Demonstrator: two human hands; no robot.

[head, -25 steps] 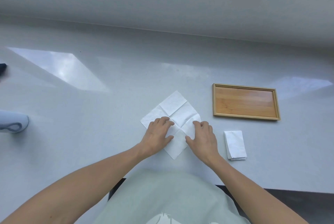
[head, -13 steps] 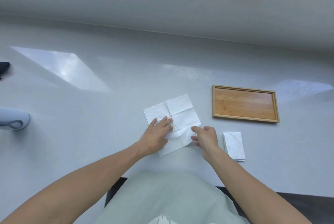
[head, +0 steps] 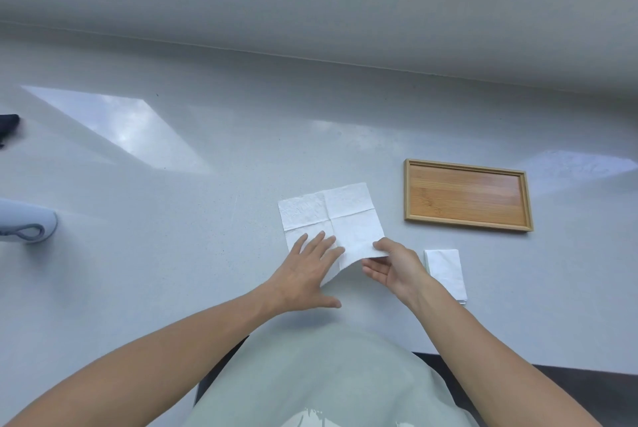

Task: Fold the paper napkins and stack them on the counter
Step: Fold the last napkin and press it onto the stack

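A white paper napkin (head: 340,214) lies unfolded on the grey counter (head: 207,219), creased into quarters. My left hand (head: 305,274) presses flat on its near left part, fingers spread and straight. My right hand (head: 392,266) pinches the napkin's near right corner between thumb and fingers and lifts it off the counter. A small stack of folded white napkins (head: 445,273) lies just right of my right hand.
A shallow wooden tray (head: 466,195) sits on the counter behind the folded stack, holding nothing. A pale blue object (head: 26,224) pokes in at the left edge, a dark object (head: 7,126) behind it. The counter's front edge runs close to my body.
The napkin turned from a diamond to nearly square with the counter. My right hand went from pressing on it to pinching its near right corner and lifting it. My left hand stayed on it.
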